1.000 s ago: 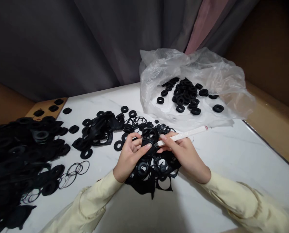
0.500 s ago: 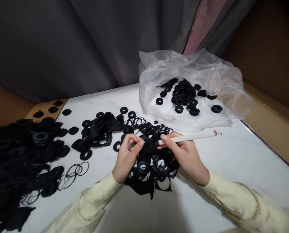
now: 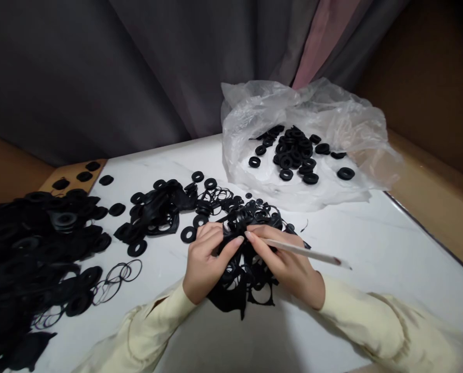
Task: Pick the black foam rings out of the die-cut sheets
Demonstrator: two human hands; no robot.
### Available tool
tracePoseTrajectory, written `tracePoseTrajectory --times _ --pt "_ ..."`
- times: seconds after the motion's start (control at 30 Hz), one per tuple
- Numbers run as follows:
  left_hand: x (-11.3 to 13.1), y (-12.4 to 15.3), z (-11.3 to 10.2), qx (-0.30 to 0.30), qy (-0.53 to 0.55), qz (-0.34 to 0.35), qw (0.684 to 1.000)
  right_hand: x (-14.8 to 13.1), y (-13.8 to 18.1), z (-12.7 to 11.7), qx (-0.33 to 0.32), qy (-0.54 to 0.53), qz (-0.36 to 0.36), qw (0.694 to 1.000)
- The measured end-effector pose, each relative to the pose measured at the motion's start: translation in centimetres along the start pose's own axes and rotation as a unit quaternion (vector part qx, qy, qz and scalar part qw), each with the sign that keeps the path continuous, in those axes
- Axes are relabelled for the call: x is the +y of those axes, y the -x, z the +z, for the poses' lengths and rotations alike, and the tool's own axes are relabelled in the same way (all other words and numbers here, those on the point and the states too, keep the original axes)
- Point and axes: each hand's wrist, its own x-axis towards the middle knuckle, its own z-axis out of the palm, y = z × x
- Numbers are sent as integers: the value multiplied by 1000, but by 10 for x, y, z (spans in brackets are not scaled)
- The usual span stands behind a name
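Note:
My left hand [image 3: 206, 259] and my right hand [image 3: 283, 261] meet over a tangle of black rubber sheet scrap and rings [image 3: 247, 274] on the white table [image 3: 371, 243]. The left fingers pinch a piece of the black rubber at the top of the tangle. My right hand grips a thin white stick-like tool [image 3: 307, 252], its tip pressed into the same piece and its far end pointing right. Both arms wear pale yellow sleeves.
A clear plastic bag [image 3: 332, 119] at the back right holds several black rubber rings [image 3: 295, 153]. A big heap of black rubber scrap [image 3: 25, 254] fills the left side. Loose rings and thin hoops [image 3: 157, 210] lie in the middle. Dark curtains hang behind.
Both hands have dropped closer to me and onto the tangle. The white tool has swung from pointing up-right to pointing down-right. The left fingers closed tighter on the rubber piece.

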Motion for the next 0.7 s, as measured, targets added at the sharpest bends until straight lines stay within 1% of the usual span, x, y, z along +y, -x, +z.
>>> tracePoseTrajectory --times 0.13,0.23,0.33,0.57,0.7 --pt "0 0 -2 -1 17 -15 1000 2 3 6 13 27 -60 998" --pt "-1 0 -3 -6 19 -8 1000 4 4 11 39 44 -91 994" --pt "-1 0 -4 -16 10 14 1000 6 6 15 48 70 -105 991" --pt "0 0 -6 -45 5 55 997 6 11 19 44 105 -125 986" --pt "-2 -1 -8 -72 10 69 995 3 9 19 51 89 -116 988"
